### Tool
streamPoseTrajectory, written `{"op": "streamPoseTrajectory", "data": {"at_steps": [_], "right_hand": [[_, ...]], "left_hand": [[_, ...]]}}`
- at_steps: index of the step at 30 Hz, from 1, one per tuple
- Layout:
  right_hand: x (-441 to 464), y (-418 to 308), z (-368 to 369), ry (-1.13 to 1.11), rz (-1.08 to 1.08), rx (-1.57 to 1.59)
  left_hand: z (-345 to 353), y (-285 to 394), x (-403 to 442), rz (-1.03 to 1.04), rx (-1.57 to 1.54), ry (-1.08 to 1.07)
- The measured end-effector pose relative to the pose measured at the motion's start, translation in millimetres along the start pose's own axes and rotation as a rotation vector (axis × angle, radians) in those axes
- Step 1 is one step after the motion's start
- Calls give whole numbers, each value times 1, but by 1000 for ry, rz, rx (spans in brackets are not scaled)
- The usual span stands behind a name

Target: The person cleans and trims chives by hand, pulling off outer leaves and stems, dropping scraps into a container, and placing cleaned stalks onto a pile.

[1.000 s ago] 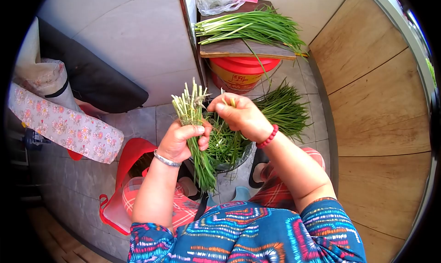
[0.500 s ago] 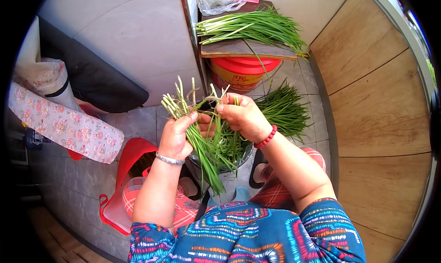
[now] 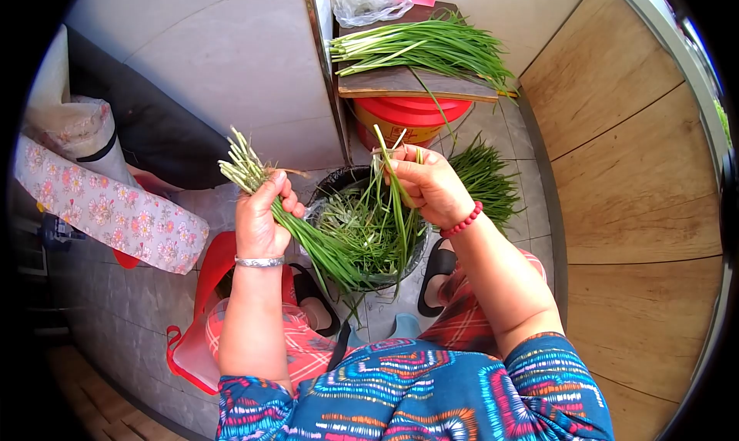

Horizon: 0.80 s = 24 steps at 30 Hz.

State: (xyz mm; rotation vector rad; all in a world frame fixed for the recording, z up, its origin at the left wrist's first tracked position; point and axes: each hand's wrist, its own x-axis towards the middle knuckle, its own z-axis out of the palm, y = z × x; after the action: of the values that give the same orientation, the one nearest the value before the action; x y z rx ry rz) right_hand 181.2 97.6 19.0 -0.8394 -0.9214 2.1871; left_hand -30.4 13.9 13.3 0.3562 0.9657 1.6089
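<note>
My left hand (image 3: 263, 210) is closed round a bunch of garlic chives (image 3: 319, 245), their pale cut ends pointing up and left and the green leaves hanging down to the right. In my right hand (image 3: 422, 181) a few separate chive stalks (image 3: 394, 175) are pinched between thumb and fingers, their leaves drooping. Below both hands stands a dark-lined bin (image 3: 339, 181) holding loose chive leaves and trimmings (image 3: 350, 225). Past my right wrist lies another pile of chives (image 3: 489, 183) on the floor.
A sorted heap of chives (image 3: 423, 45) lies on a wooden board (image 3: 416, 83) over a red bucket (image 3: 412, 114). A clear plastic bag (image 3: 369, 2) sits behind it. Wood panels (image 3: 631, 172) line the right, and a red bag (image 3: 208, 279) is by my left leg.
My hands have moved apart: the left went left with the bunch, and the right moved slightly right with a few stalks separated from it. More of the bin's contents now shows.
</note>
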Motion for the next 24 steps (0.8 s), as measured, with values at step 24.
{"op": "streamPoseTrajectory", "data": {"at_steps": [24], "right_hand": [[4, 35, 23, -176, -111, -385]], "left_hand": [[13, -19, -7, -216, 198, -157]]}}
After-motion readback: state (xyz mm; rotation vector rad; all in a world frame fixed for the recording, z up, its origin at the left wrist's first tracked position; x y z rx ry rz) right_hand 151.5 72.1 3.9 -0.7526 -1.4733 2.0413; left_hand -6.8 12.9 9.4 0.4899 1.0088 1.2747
